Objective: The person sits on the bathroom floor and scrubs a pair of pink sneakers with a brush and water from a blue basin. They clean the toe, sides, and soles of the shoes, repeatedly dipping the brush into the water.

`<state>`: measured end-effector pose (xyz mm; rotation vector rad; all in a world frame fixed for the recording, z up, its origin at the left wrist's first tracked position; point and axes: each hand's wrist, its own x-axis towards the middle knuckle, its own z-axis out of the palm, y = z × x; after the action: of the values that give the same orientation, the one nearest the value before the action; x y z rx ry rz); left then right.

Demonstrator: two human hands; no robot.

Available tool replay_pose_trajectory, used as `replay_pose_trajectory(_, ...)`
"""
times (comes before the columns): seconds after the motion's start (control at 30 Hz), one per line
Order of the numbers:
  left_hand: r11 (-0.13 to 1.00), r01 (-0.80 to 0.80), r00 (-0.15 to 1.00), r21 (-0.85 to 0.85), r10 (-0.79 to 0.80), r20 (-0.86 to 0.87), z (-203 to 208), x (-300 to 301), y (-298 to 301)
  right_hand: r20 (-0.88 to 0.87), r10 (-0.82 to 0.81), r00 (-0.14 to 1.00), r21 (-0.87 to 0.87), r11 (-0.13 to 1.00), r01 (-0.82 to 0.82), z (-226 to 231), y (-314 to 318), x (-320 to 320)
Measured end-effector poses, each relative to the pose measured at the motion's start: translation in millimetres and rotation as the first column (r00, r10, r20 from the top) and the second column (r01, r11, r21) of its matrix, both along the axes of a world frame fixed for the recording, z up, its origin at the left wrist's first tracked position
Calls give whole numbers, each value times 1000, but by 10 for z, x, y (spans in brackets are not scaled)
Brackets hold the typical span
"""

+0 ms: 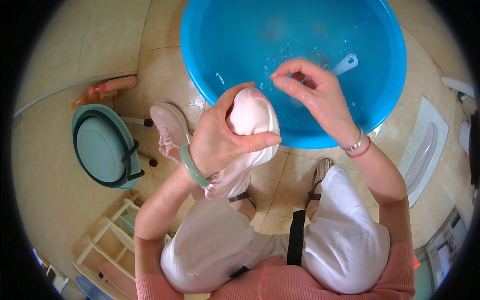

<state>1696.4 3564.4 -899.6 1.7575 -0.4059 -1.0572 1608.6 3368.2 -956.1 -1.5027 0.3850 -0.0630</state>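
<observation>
Left grip (220, 131) is closed around a pink-and-white fabric shoe (248, 111), beside the near-left rim of a round blue plastic basin (192, 65). Right grip (315, 90), farther off, is narrow; contents undeterminable. Advised: firm left hold, shoe's far end kept above the water.

Pale pink and white are worn by the held shoe (250, 112), while the standing shoe (169, 125) is coloured pale pink. Bright blue is shown by the basin (194, 65). The folded tub (102, 149) is coloured muted teal, ringed with black. The bangle (189, 164) is tinted milky green. The ribbed top (280, 281) is coloured coral pink, the trousers (345, 235) white; the floor (284, 182) is patterned with beige tiles.
</observation>
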Motion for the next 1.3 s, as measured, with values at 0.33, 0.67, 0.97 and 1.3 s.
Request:
replay_pose_trajectory(0.33,999,23,1000,-40,-23,17,-119,-19,-56,150,-217,965,326,932,159,191,479,-27)
replay_pose_trajectory(0.67,1000,10,1000,-25,-10,-16,-74,4,-23,-4,-85,996,574,815,71,360,340,-97)
replay_pose_trajectory(0.97,999,45,996,-4,-44,75,-82,-14,-56,31,-96,995,248,965,85,77,346,159)
replay_pose_trajectory(1.3,997,64,998,39,-65,15,9,39,-58,13,45,999,-528,849,-31,-439,-177,55)
